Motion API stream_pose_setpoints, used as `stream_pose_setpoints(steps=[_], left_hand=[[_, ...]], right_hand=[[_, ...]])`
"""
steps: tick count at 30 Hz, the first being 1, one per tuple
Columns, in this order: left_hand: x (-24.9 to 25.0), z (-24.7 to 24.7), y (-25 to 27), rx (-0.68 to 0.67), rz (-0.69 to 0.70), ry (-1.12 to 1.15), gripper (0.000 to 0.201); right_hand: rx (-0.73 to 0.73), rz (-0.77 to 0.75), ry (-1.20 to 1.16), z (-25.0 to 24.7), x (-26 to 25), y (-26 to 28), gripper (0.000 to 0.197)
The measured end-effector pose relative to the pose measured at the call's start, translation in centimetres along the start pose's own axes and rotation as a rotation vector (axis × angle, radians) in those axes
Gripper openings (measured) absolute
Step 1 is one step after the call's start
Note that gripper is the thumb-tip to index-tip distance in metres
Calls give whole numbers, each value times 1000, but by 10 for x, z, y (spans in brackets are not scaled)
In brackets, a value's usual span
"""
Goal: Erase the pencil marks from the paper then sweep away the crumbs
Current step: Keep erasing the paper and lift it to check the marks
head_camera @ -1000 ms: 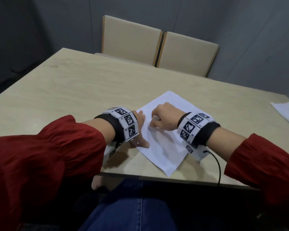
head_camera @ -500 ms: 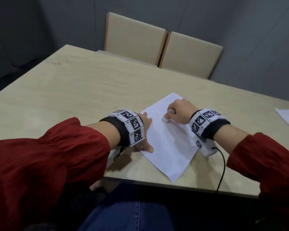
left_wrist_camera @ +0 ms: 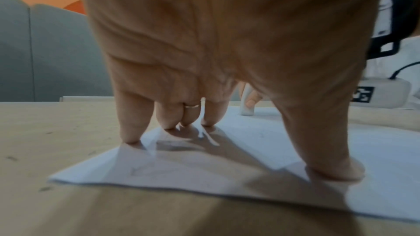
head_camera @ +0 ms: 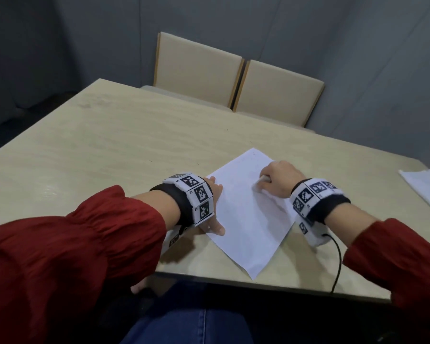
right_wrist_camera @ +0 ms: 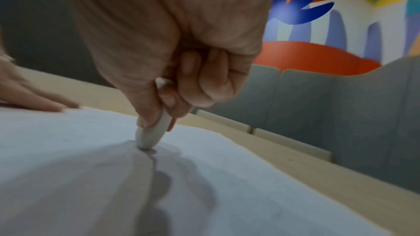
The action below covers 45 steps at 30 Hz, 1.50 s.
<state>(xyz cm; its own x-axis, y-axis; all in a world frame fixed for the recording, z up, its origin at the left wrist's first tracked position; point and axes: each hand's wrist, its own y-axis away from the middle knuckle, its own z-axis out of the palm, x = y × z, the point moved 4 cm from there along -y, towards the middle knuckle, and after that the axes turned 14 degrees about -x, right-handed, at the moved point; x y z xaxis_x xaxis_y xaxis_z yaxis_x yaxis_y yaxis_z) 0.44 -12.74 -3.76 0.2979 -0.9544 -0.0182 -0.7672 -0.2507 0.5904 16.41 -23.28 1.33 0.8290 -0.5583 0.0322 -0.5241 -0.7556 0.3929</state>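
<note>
A white sheet of paper (head_camera: 248, 219) lies tilted on the beige table (head_camera: 109, 150) near its front edge. My left hand (head_camera: 212, 207) presses the sheet's left edge with straight spread fingers (left_wrist_camera: 134, 132) and thumb. My right hand (head_camera: 278, 181) grips a white eraser (right_wrist_camera: 151, 136) between thumb and curled fingers, its tip down on the far part of the paper (right_wrist_camera: 90, 168). The eraser (head_camera: 265, 179) shows as a small white stub at the knuckles. Faint pencil marks (left_wrist_camera: 136, 170) show near the sheet's left corner.
Two beige chairs (head_camera: 233, 80) stand at the table's far side against a grey wall. A second white sheet (head_camera: 427, 187) lies at the right edge. A black cable (head_camera: 338, 264) hangs from my right wrist over the table's front edge.
My right hand has slid the eraser away from me along the paper, from near the sheet's middle toward its far corner. The left hand has stayed pressed on the left edge.
</note>
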Motion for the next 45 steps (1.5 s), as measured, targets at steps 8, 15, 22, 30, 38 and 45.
stream_pose_setpoints(steps=[8,15,22,30,38,45], left_hand=[[2,-32,-15,-87,-21,-51,123],[22,-38,-32,-109,40,23,130],[22,-40,-43,-74,12,12,142],[22,-39,-53,-56,-17,-22,150],[23,-40,-52,-51,-10,-30,140],[20,-38,-54,-36,-12,13,148]], right_hand=[[22,-115,-114,-6,-6,-6,10],[125,-175,-226,-4,-17,-28,11],[125,-194,-136,-3,-22,-36,24],[65,-250,248,5,-25,13,10],[140,-183,296,6,-29,0,23],[173,-155,310,-17,-37,-13,20]])
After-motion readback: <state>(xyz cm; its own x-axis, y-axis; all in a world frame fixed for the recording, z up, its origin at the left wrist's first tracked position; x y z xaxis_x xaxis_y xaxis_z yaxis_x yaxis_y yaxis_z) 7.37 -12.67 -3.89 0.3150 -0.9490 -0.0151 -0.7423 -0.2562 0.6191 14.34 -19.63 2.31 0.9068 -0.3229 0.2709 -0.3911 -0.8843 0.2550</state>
